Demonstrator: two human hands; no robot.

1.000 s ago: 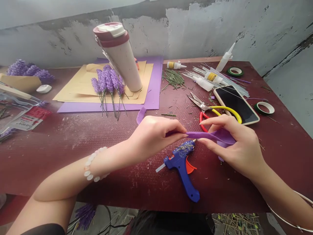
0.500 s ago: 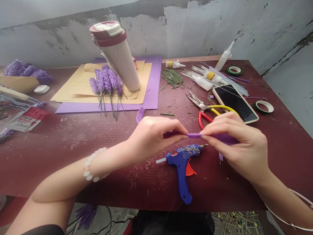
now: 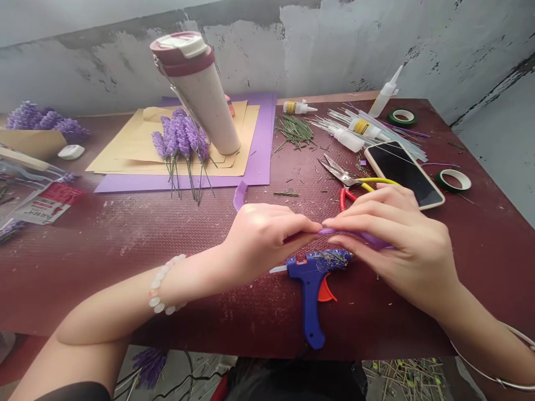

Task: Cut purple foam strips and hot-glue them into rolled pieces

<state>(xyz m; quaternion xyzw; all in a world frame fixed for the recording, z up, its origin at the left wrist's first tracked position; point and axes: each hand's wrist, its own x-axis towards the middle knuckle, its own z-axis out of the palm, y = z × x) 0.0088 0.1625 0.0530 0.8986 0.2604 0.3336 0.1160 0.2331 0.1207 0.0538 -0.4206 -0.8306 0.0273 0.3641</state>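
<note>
A narrow purple strip (image 3: pixel 368 238) is pinched between both hands above the dark red table (image 3: pixel 104 239). My left hand (image 3: pixel 263 236) grips its left end with thumb and fingers. My right hand (image 3: pixel 397 245) closes over the rest, fingertips meeting the left hand's, so most of the strip is hidden. Directly below the hands lies a blue glue gun (image 3: pixel 311 278) with an orange trigger, its nozzle pointing right.
Scissors (image 3: pixel 349 181) with yellow and red handles and a phone (image 3: pixel 403 174) lie just behind my right hand. Farther back: glue bottles (image 3: pixel 349 139), green tape rolls (image 3: pixel 453 181), wire stems (image 3: pixel 295 132), a tilted tumbler (image 3: pixel 200 92), purple flower stems (image 3: pixel 181 147) on paper sheets. A packet (image 3: pixel 45 203) lies left.
My right hand has slid left along the purple strip until its fingertips meet the left hand's; less of the strip shows. The view shifted slightly.
</note>
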